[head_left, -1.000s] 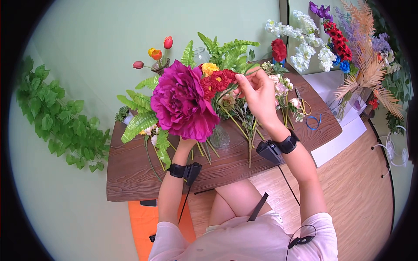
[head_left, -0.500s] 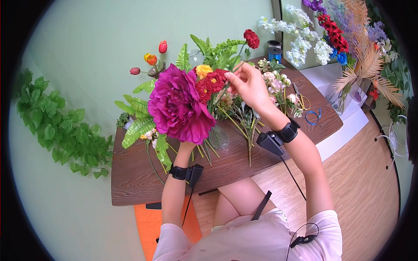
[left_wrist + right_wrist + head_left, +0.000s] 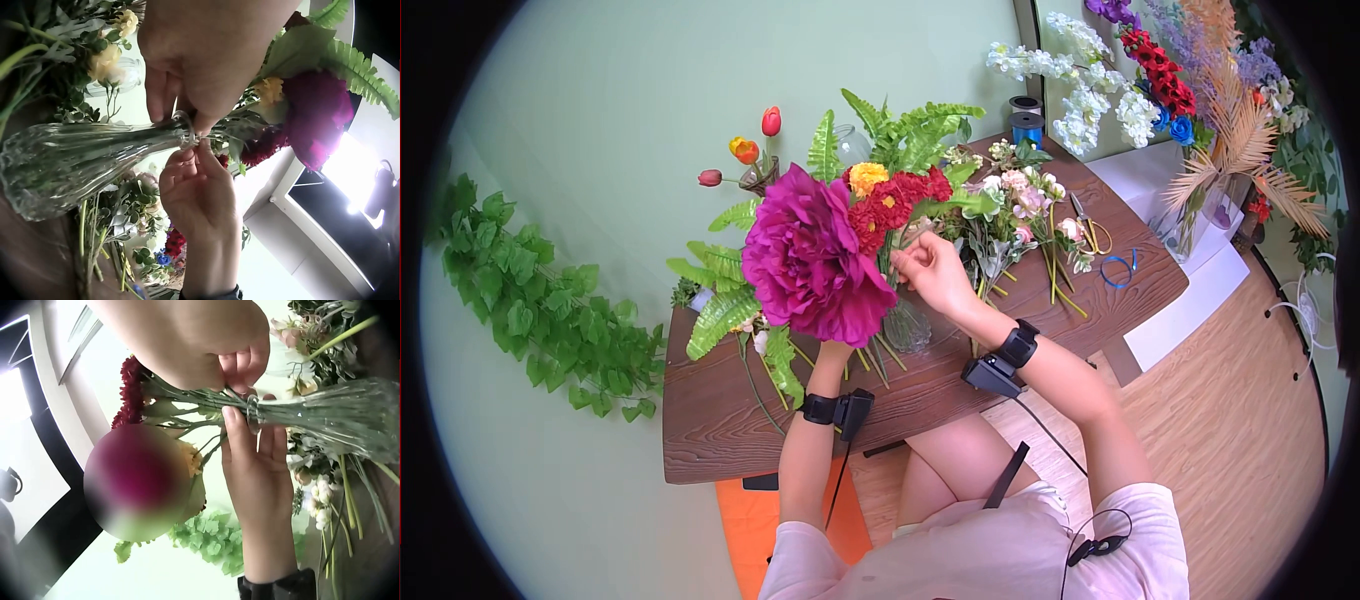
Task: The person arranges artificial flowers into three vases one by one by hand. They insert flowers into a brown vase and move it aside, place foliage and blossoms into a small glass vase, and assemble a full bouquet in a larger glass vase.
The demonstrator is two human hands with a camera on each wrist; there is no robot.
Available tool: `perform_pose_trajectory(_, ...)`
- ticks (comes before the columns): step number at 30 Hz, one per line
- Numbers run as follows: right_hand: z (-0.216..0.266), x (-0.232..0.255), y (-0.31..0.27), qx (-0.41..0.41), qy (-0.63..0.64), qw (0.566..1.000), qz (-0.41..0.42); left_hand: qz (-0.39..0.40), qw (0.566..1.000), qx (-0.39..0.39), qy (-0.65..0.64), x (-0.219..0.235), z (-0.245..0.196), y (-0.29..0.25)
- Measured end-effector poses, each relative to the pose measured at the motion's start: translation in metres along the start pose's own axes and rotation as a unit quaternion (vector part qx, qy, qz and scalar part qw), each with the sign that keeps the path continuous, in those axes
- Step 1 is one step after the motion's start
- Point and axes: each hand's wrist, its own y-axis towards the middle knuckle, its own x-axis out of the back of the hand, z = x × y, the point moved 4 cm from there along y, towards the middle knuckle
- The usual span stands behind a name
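Note:
A ribbed clear glass vase [image 3: 75, 156] stands on the table, full of green stems. My left hand [image 3: 256, 481] grips its neck, thumb by the rim; in the head view the big magenta flower [image 3: 815, 255] largely hides that hand. At the vase mouth, my right hand [image 3: 935, 275] pinches a thin green stem [image 3: 231, 397] with thumb and fingers. Above the rim spread red flowers [image 3: 890, 205], a yellow flower [image 3: 868, 179] and fern leaves [image 3: 930, 135].
Loose pale-flowered stems [image 3: 1025, 195] lie on the wooden table [image 3: 740, 440], right of the vase. Scissors [image 3: 1090, 222], a blue ring of cord [image 3: 1118, 268] and a blue spool [image 3: 1027, 127] are further right. Tulips [image 3: 743, 150] stand behind, left.
My right hand has come down from beside the red flowers to the vase mouth. The red flower on its stem dropped from high at right to beside the other red blooms.

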Motion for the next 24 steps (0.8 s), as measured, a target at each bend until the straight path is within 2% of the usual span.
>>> perform_pose_trajectory(1,0.0,0.001,0.001,0.002,0.0,1.0,0.002,-0.002,1.0,0.0,0.002,-0.001,0.004,-0.004)
perform_pose_trajectory(3,-0.003,0.002,0.001,-0.028,0.048,0.998,0.005,0.08,0.995,0.048,-0.035,-0.005,0.011,-0.012)
perform_pose_trajectory(4,-0.005,0.004,0.002,-0.039,0.046,0.998,0.004,0.078,0.995,0.048,-0.034,-0.007,0.015,-0.017)
perform_pose_trajectory(6,-0.004,0.004,0.001,-0.016,0.037,0.999,-0.002,0.123,0.985,0.105,-0.056,-0.014,0.024,-0.024)
perform_pose_trajectory(10,0.0,-0.001,-0.003,0.013,0.053,0.998,-0.01,0.132,0.983,0.103,-0.073,-0.013,0.023,-0.025)
perform_pose_trajectory(12,0.003,-0.003,-0.005,0.015,0.078,0.997,-0.001,0.069,0.997,0.005,0.015,-0.011,0.022,-0.029)
perform_pose_trajectory(13,0.004,-0.004,-0.006,0.016,0.106,0.994,0.004,0.064,0.998,0.008,0.019,-0.011,0.025,-0.033)
perform_pose_trajectory(15,0.001,-0.005,-0.007,0.013,0.081,0.996,0.02,0.147,0.988,0.03,0.026,-0.022,0.038,-0.05)
perform_pose_trajectory(17,0.0,-0.006,-0.009,0.012,0.084,0.996,0.015,0.157,0.985,0.071,-0.008,-0.031,0.051,-0.063)
perform_pose_trajectory(19,0.0,-0.004,-0.011,0.008,0.075,0.997,0.023,0.192,0.962,0.126,-0.144,-0.035,0.054,-0.072)
perform_pose_trajectory(20,-0.001,-0.003,-0.012,0.017,0.08,0.996,0.019,0.185,0.964,0.134,-0.138,-0.028,0.051,-0.071)
perform_pose_trajectory(23,0.001,0.0,-0.023,0.027,0.051,0.998,0.013,0.245,0.911,0.258,-0.21,0.012,0.029,-0.047)
perform_pose_trajectory(24,-0.001,0.002,-0.028,0.025,0.052,0.998,0.011,0.244,0.928,0.233,-0.159,0.027,0.021,-0.034)
